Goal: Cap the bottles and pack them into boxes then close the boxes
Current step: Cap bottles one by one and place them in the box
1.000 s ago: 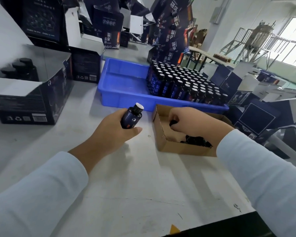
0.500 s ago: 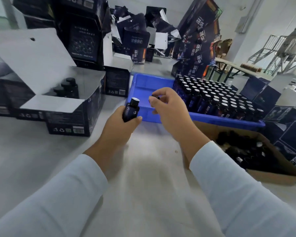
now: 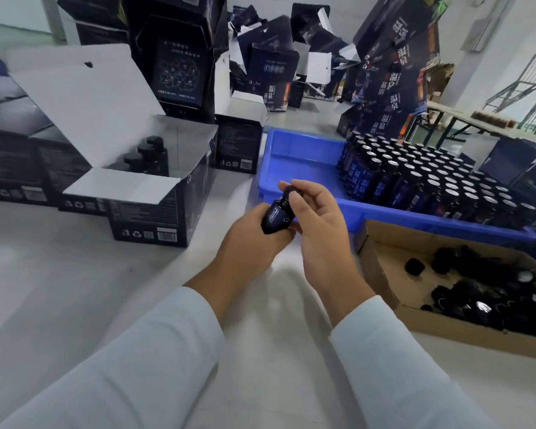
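My left hand (image 3: 248, 239) grips a small dark blue bottle (image 3: 276, 217) above the table, tilted to the right. My right hand (image 3: 314, 226) pinches a black cap (image 3: 289, 192) that sits on the bottle's neck. An open dark box (image 3: 149, 193) at the left holds a few capped bottles (image 3: 150, 153) at its back. The blue tray (image 3: 294, 168) behind my hands carries several uncapped bottles (image 3: 427, 178) on its right side. A brown cardboard box (image 3: 384, 261) at the right holds several loose black caps (image 3: 477, 292).
Dark printed boxes (image 3: 180, 66) are stacked and scattered across the back of the white table (image 3: 75, 289). More closed boxes (image 3: 10, 156) stand at the far left. A second table and metal frames show at the far right.
My right hand brought a cap from the cardboard box to the bottle and now has it on the neck. The view turned left and down.
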